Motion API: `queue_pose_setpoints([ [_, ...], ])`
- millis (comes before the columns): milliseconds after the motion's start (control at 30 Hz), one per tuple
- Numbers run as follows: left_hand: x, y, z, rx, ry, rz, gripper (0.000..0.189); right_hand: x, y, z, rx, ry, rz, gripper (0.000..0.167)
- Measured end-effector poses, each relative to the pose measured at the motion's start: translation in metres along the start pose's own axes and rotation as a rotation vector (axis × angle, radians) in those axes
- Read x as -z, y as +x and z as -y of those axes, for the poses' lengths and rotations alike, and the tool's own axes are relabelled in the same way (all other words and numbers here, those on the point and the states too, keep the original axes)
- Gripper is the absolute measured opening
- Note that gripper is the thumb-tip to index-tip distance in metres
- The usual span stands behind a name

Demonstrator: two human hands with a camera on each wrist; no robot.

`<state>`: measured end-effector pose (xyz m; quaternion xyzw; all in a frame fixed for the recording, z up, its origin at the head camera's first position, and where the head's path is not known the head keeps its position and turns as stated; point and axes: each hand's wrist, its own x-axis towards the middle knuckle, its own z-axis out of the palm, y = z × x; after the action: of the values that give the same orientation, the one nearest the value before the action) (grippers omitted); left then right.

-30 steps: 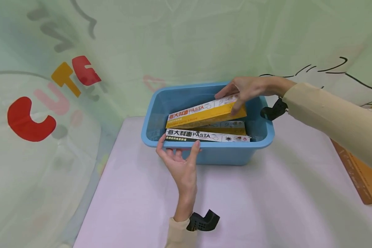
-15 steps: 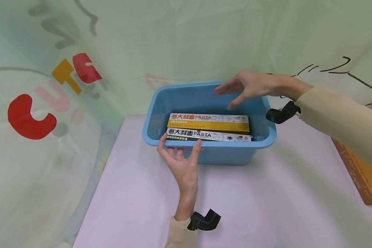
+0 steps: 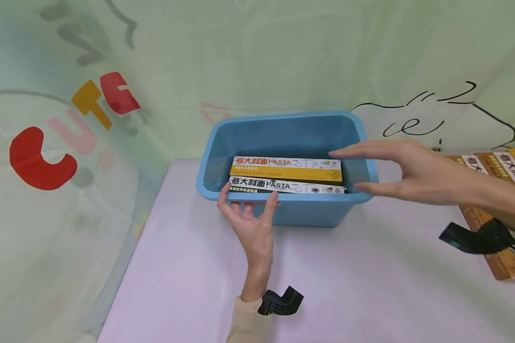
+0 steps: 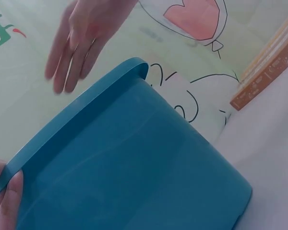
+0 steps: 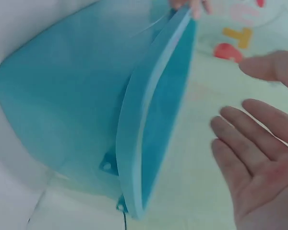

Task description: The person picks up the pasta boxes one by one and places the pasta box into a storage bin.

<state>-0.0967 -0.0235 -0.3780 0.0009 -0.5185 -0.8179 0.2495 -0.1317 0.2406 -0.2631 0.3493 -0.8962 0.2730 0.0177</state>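
Note:
My left hand [image 3: 251, 231] holds the front rim of a blue plastic bin [image 3: 309, 214], thumb and fingers hooked at its edge. Inside lie a yellow-and-white pasta box [image 3: 287, 174] marked chicken curry sauce and, in front of it, a black-and-white pasta box [image 3: 283, 184]. At the bin's right end is my right hand [image 3: 416, 171], thumb and fingers spread apart with nothing between them. The right wrist view shows the same hand [image 5: 259, 163] with its palm bare, away from the bin rim [image 5: 134, 124].
More pasta boxes [image 3: 508, 259], brown and yellow ones, lie at the right edge of the table, partly behind the right forearm. A printed green cloth [image 3: 283, 57] hangs behind the bin. Pale cloth covers the table [image 3: 347, 286].
My right hand has let go of the yellow pasta box, which dropped level behind the black-and-white one. The hand then moved right, out toward the bin's end. The left hand stayed at the rim.

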Motion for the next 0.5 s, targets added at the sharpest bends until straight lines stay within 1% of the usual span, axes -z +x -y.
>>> queue_pose_setpoints([
  [67, 0.002, 0.000, 0.000, 0.000, 0.010, -0.001, 0.090, -0.006, -0.024, 0.001, -0.003, -0.028, -0.048, 0.080],
  [133, 0.004, -0.001, 0.000, 0.006, 0.019, -0.003, 0.090, -0.012, -0.047, 0.005, -0.018, -0.050, -0.079, 0.089],
  [233, 0.005, -0.002, 0.001, 0.013, 0.026, 0.002, 0.092, -0.021, -0.080, 0.010, -0.120, -0.037, -0.119, 0.097],
  [267, 0.005, -0.002, 0.001, 0.015, 0.026, 0.003, 0.092, -0.024, -0.090, 0.011, -0.148, -0.043, -0.145, 0.099],
  [367, 0.005, -0.002, 0.001, 0.020, 0.023, 0.003, 0.091, -0.036, -0.119, 0.006, -0.285, -0.065, -0.182, 0.097],
  [433, 0.004, -0.002, 0.001, 0.020, 0.020, 0.002, 0.091, -0.044, -0.137, 0.001, -0.344, -0.072, -0.203, 0.094],
  [500, 0.005, -0.001, 0.002, 0.021, 0.019, 0.000, 0.091, -0.053, -0.155, -0.007, -0.423, -0.039, -0.215, 0.089],
])
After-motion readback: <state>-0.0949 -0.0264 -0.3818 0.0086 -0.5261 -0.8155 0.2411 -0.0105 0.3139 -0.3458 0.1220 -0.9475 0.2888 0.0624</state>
